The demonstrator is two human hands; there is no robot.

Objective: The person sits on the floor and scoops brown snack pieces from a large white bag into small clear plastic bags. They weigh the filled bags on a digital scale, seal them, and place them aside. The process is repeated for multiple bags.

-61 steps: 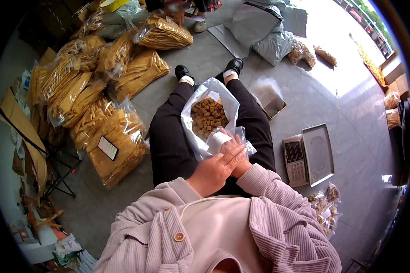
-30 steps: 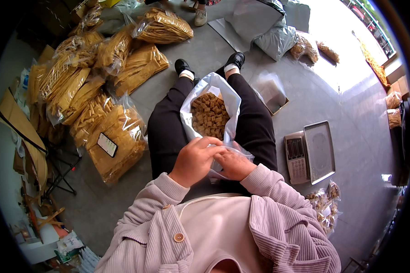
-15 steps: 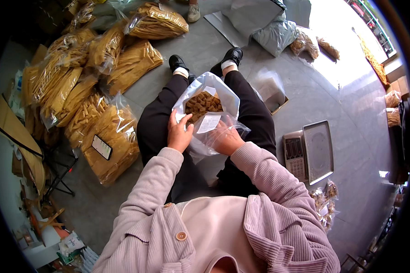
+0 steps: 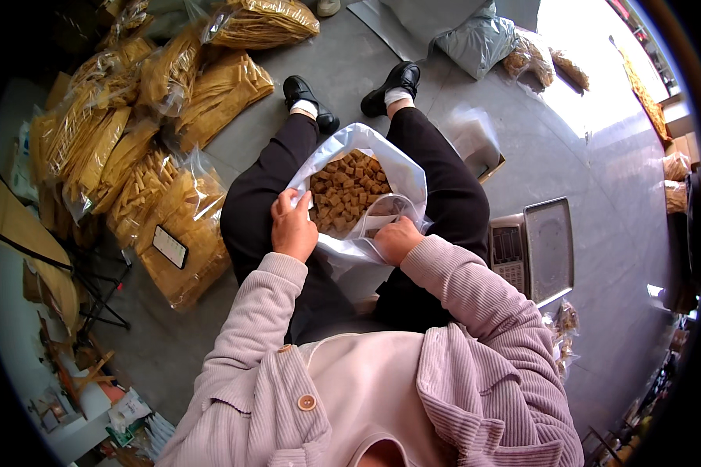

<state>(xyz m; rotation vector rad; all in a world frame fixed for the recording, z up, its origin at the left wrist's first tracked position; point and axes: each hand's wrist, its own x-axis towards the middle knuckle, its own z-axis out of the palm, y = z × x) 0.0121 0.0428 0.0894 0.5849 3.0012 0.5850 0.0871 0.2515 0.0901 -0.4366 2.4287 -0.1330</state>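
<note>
A white bag [image 4: 350, 136], open at the top and holding small brown cubes [image 4: 343, 187], lies between my outstretched dark-trousered legs. My left hand [image 4: 292, 226] pinches the bag's left rim, fingers bent over it. My right hand [image 4: 397, 237] is closed on a small clear bag [image 4: 389, 206], which is held down inside the near-right part of the white bag over the cubes; its fingertips are partly hidden by the plastic.
Large bags of yellow dried sticks [image 4: 179, 113] with a phone [image 4: 169, 245] on them lie left. A box of plastic sheets [image 4: 475, 144], a scale [image 4: 549, 249] and small packets [image 4: 565, 327] are right. Grey sacks [image 4: 475, 47] lie ahead, near another person's shoe [image 4: 327, 6].
My hands have moved apart: the left went up-left onto the white bag's rim, the right took the clear bag into the white bag's near-right part. The white bag is held wider.
</note>
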